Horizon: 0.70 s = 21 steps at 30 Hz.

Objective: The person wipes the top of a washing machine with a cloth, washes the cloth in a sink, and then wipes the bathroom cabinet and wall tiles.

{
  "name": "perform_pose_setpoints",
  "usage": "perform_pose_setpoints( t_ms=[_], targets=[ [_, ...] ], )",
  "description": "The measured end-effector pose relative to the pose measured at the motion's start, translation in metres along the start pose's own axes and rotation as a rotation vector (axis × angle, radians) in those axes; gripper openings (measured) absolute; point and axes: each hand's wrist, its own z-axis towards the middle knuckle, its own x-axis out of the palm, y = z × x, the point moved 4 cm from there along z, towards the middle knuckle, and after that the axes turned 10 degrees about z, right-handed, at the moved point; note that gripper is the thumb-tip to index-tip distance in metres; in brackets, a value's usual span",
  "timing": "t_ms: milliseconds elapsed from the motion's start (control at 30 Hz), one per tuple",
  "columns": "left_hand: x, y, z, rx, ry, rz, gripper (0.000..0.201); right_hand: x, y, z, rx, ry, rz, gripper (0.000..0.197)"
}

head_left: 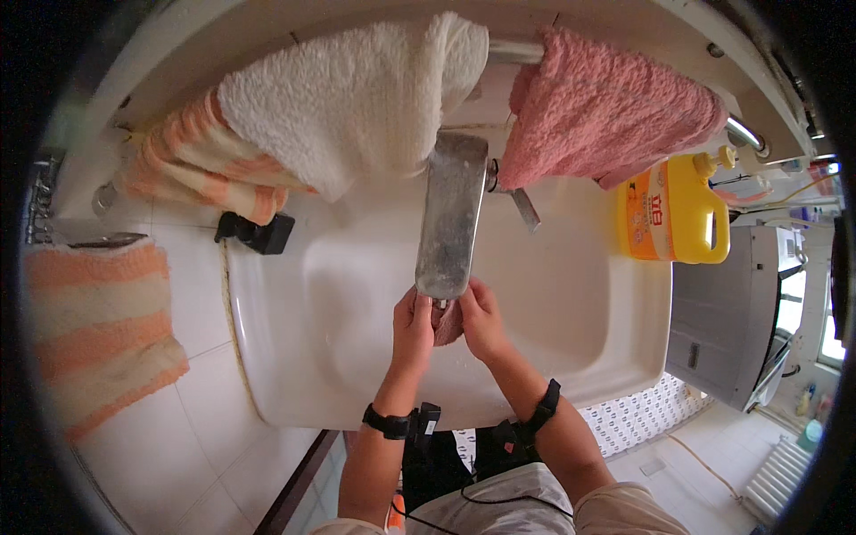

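Note:
Both my hands are beneath the outer end of a wide metal faucet [448, 218], over the white sink [553, 294]. A bunched brownish-pink cloth [449, 330] shows between them. My left hand [413, 328] is closed on the cloth's left side, and my right hand [484, 323] grips its right side. The fingertips of both are partly hidden under the faucet. At the faucet's outlet, a small pale spot shows just above the cloth; whether it is running water I cannot tell. A metal lever [526, 209] sticks out to the right of the faucet.
White [348, 98], pink [615, 107] and orange-striped towels [209, 152] hang from a rail behind the sink. A yellow pump jug [678, 209] stands on the right rim, a small black object [259, 234] on the left. Another striped towel [107, 330] hangs far left.

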Motion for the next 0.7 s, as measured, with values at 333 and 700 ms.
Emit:
perform_pose_setpoints(
  t_ms=[333,700],
  targets=[
    [0.001,0.026,0.005,0.12,-0.273,-0.136,0.037,0.004,-0.027,0.002,-0.194,0.024,-0.25,0.033],
    [0.011,0.007,-0.02,-0.218,-0.173,-0.174,0.042,0.003,-0.009,-0.017,-0.148,-0.061,-0.176,0.034]
  ],
)
